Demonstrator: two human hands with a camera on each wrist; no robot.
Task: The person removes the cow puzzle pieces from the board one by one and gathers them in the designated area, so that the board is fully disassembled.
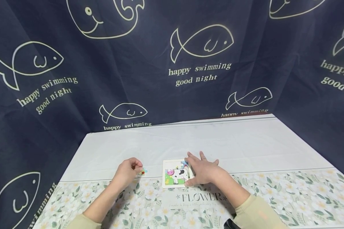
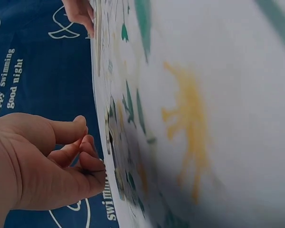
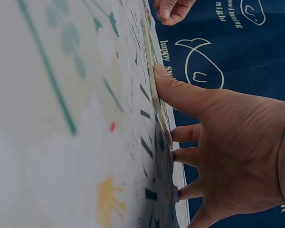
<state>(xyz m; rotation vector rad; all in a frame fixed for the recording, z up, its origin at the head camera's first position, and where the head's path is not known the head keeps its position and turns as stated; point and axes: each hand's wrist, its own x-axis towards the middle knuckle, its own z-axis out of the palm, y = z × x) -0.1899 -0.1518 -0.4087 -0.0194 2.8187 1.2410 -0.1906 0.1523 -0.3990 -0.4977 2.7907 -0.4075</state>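
A cow jigsaw puzzle (image 1: 176,175) in a pale frame lies flat on the table, with a pale patch in the upper part of its picture. My right hand (image 1: 203,171) rests over its right end, fingers spread. In the right wrist view, the thumb (image 3: 168,88) touches the frame's near edge. To the left, my left hand (image 1: 128,171) is at small colourful pieces (image 1: 143,172), partly covered by its fingers. The left wrist view shows the left hand's (image 2: 52,159) fingers bent, thumb and index tips together; whether a piece is between them is hidden.
The table has a floral cloth (image 1: 149,210) with a plain white band (image 1: 160,143) behind. "FLOWER" lettering is printed in front of the puzzle. A dark fish-print curtain (image 1: 160,95) hangs at the back and sides. A small black object (image 1: 230,224) shows by the right sleeve.
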